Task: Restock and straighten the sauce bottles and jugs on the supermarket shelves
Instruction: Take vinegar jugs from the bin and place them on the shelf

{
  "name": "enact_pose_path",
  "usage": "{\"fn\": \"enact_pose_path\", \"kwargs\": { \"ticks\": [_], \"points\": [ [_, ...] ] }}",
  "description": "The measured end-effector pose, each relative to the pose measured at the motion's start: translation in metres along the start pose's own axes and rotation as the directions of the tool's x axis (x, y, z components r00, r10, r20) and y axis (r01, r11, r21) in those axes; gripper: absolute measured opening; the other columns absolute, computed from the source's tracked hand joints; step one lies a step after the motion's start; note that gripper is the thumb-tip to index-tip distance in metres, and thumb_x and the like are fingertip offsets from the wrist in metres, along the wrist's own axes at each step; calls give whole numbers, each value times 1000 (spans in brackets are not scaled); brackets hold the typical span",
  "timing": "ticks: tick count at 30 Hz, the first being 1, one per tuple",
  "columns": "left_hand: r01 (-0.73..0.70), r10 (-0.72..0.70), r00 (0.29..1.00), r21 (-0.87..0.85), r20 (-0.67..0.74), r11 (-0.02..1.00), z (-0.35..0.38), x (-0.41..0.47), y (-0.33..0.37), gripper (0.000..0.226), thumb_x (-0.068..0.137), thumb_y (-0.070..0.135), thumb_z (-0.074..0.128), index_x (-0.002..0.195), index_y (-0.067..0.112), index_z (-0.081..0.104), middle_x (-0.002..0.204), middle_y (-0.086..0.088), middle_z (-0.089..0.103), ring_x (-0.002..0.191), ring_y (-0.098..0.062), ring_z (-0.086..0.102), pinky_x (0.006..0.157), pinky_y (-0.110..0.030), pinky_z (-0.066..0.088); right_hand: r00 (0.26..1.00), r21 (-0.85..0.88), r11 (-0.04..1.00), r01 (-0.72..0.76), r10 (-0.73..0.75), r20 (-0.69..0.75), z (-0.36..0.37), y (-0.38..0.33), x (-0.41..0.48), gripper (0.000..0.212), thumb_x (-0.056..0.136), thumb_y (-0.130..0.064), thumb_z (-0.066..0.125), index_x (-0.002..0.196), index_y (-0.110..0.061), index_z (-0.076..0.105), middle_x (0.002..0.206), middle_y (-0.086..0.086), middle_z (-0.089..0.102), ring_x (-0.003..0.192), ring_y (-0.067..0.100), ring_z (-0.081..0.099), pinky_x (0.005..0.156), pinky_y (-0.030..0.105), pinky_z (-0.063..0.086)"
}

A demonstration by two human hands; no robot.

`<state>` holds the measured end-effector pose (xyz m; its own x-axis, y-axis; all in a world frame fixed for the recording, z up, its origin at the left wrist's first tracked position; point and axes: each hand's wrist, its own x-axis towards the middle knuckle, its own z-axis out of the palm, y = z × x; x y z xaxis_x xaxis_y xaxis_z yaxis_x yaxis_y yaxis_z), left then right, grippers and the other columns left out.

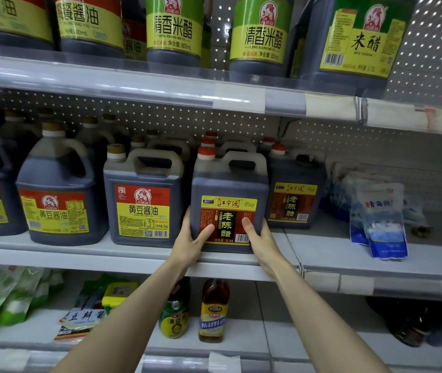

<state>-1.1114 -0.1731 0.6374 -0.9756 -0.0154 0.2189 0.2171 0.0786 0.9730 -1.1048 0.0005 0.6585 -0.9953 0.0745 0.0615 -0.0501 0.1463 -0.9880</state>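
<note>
Found both forearms extended upward from the bottom of the view, converging on the middle shelf (133, 254). Noted left hand (191, 242) clamped on the lower left corner of the vinegar jug (227, 184): thumb laid across the label's left edge, fingers curled round the jug's side and out of sight. Noted right hand (257, 235) clamped likewise on the lower right corner: thumb pressed upright on the label, fingers hidden behind the jug's side. Found the vinegar jug upright at the front of the middle shelf, base at the front lip. Cannot tell whether resting or lifted slightly.

Edges and room, left to right:

- Recorded a round soy jug (58, 208) at left, then a square soy jug (141, 211) just beside the vinegar jug, with the narrow gap between taken up by the left hand.
- Recorded red-capped jugs (209, 142) lined up directly behind the vinegar jug.
- Recorded a second vinegar jug (292, 203) to the right, set further back, near the right hand.
- Found bare shelf in front of that jug and onward to the blue bags (378, 219) leaning further right.
- Noted the upper shelf (133, 82) rail well above the vinegar jug's handle.
- Noted a bottle (213, 310) standing on the lower shelf (268, 332), between the forearms.
</note>
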Motion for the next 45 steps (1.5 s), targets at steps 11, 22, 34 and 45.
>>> {"fn": "enact_pose_path", "kwargs": {
  "ticks": [11,22,34,45],
  "points": [
    [7,-7,1000,20,-16,1000,1,-1,0,86,76,52,62,149,27,25,138,1,53,127,-16,50,109,-45,41,1000,0,1000,-18,18,-11,2,-3,-1,92,70,-69,52,150,-32,25,147,-3,46,135,21,43,112,47,37],
    [32,-30,999,50,-28,998,3,-5,5,83,80,49,61,150,27,22,140,0,50,129,-19,48,109,-46,40,999,-5,1000,-30,30,-13,1,-5,-2,89,72,-67,51,150,-30,27,145,-3,47,134,20,44,112,44,37],
    [29,-30,1000,44,4,999,-1,-4,7,86,77,52,61,150,27,22,139,2,51,128,-15,49,109,-44,40,999,-17,999,-31,30,-17,0,-6,-3,73,90,-54,48,152,-28,19,151,-2,38,140,22,35,111,38,32],
    [99,-103,993,77,51,992,-12,-31,29,81,88,32,65,153,15,19,149,-2,41,138,-18,39,114,-38,32,999,-77,997,-9,6,-49,-7,-21,-39,65,95,-35,56,151,-21,26,153,1,36,142,19,31,106,28,30]
  ]
}}
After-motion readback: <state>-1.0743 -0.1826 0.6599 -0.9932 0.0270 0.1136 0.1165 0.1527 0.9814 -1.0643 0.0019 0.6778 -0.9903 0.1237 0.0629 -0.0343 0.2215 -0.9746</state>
